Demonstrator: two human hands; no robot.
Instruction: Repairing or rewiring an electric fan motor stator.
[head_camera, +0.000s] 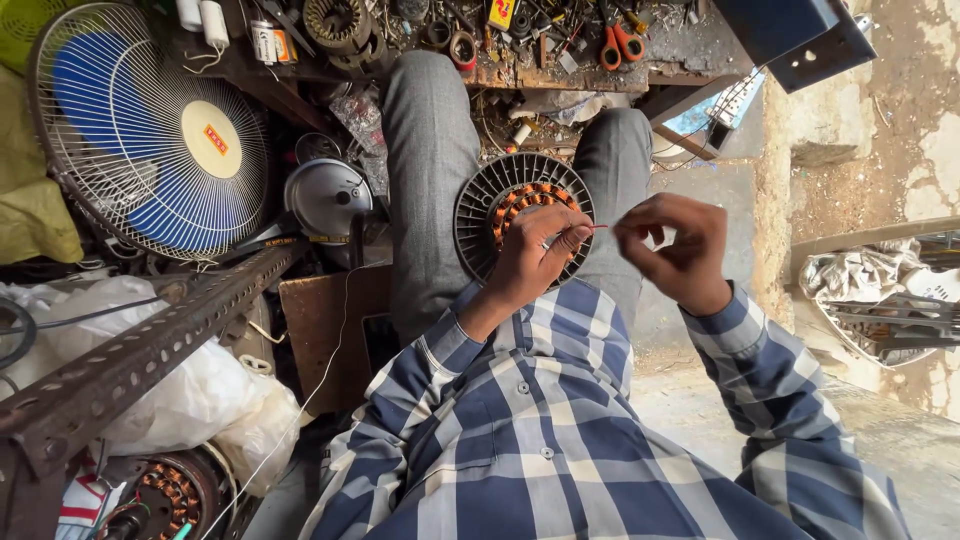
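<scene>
Now both hands, left hand (530, 262) and right hand (675, 250), pinch a thin wire (592, 228) above the motor (520, 205); its coils look wound, the wire end still loose.

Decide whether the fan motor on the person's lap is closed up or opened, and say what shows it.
Opened. The fan motor lies in its dark ribbed housing with no cover, its ring of copper windings bare, while the left hand and right hand pinch a thin wire above it.

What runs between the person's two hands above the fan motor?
In the head view, a thin wire runs from the left hand to the right hand, above the fan motor.
</scene>
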